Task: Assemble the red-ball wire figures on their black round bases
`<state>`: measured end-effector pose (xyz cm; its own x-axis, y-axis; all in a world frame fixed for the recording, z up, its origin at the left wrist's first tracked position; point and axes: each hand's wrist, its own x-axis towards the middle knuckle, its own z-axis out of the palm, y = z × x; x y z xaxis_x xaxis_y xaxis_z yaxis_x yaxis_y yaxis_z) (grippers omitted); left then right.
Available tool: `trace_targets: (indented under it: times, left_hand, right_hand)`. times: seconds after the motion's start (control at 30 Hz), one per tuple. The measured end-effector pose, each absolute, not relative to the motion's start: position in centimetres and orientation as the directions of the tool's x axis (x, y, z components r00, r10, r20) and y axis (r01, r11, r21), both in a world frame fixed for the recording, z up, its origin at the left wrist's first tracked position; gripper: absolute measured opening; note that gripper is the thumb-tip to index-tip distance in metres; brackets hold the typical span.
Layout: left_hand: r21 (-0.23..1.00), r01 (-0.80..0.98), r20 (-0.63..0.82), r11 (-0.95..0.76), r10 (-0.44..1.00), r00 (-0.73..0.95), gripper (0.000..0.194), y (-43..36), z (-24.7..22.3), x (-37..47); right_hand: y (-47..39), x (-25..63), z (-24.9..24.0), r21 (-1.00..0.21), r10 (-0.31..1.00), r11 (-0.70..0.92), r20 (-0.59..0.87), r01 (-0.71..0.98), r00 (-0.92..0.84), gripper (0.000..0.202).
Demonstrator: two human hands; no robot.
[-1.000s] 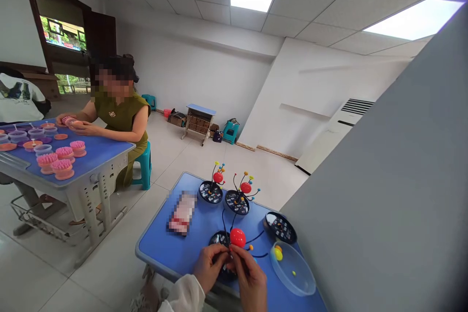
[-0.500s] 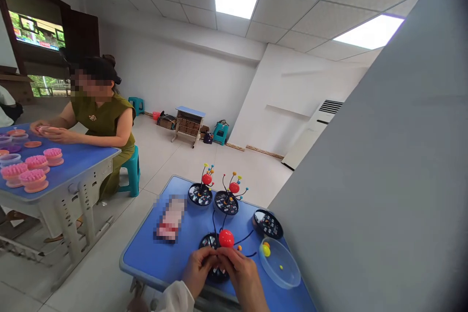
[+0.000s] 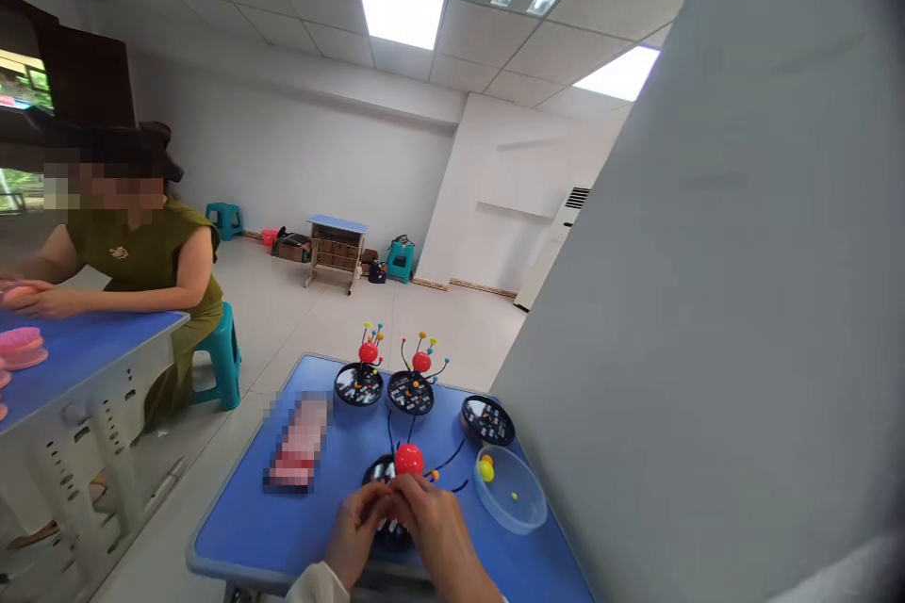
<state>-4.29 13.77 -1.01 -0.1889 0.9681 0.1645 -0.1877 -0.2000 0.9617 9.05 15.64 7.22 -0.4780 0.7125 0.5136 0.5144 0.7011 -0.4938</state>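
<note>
On the blue table [image 3: 240,518] close to me, a red ball [image 3: 408,458] with bent black stems sits over black round bases [image 3: 376,473]. My left hand [image 3: 354,524] and my right hand [image 3: 436,520] meet just below the ball, both closed with fingertips pinched together. What lies between the fingertips is too small and covered to make out. An orange bead [image 3: 436,476] shows on a stem beside my right hand. To the right, a clear plastic dish [image 3: 519,501] holds a yellow ball [image 3: 486,470], an orange ball and a tiny yellow bead.
Two red-ball pieces with coloured beads [image 3: 421,362] stand on black bases at the back. Another black round base [image 3: 487,421] leans near the grey partition [image 3: 679,320]. A blurred pink packet [image 3: 303,443] lies left. A person [image 3: 162,254] sits at a neighbouring blue table.
The camera has turned right, so the scene sits further left. Both hands stay pinched together below the red ball, with little visible movement against the table.
</note>
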Motion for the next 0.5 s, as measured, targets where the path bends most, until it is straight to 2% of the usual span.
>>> trace_targets:
  times: [0.13, 0.2, 0.23, 0.3, 0.4, 0.5]
  left_hand:
    - [0.960, -0.210, 0.145, -0.185, 0.971, -0.189, 0.046, 13.6, -1.7, -4.2]
    - [0.958, -0.222, 0.135, -0.180, 0.969, -0.204, 0.045, 13.5, -2.2, -4.3]
    - [0.956, -0.229, 0.133, -0.184, 0.966, -0.220, 0.044, 13.5, -2.4, -4.3]
    - [0.952, -0.232, 0.140, -0.198, 0.959, -0.245, 0.040, 13.5, -2.9, -4.6]
    - [0.958, -0.207, 0.156, -0.201, 0.964, -0.214, 0.040, 13.5, -3.2, -5.2]
    - [0.965, -0.211, 0.103, -0.159, 0.962, -0.253, 0.045, 13.9, -2.6, -5.8]
  right_hand:
    - [16.3, 11.9, 7.6, -0.394, 0.675, 0.705, 0.627, 0.589, -0.388, 0.022]
    - [17.4, 15.1, 8.9, -0.329, 0.699, 0.613, 0.650, 0.719, -0.299, 0.021]
    - [18.2, 16.9, 9.6, -0.297, 0.755, 0.495, 0.612, 0.816, -0.235, 0.019]
    - [19.8, 20.4, 10.7, -0.164, 0.906, 0.246, 0.389, 0.955, -0.166, 0.020]
    - [21.7, 24.2, 11.1, -0.121, 0.955, 0.171, 0.263, 0.978, -0.135, 0.026]
    - [22.7, 25.6, 10.3, -0.116, 0.974, 0.151, 0.190, 0.982, -0.127, 0.030]
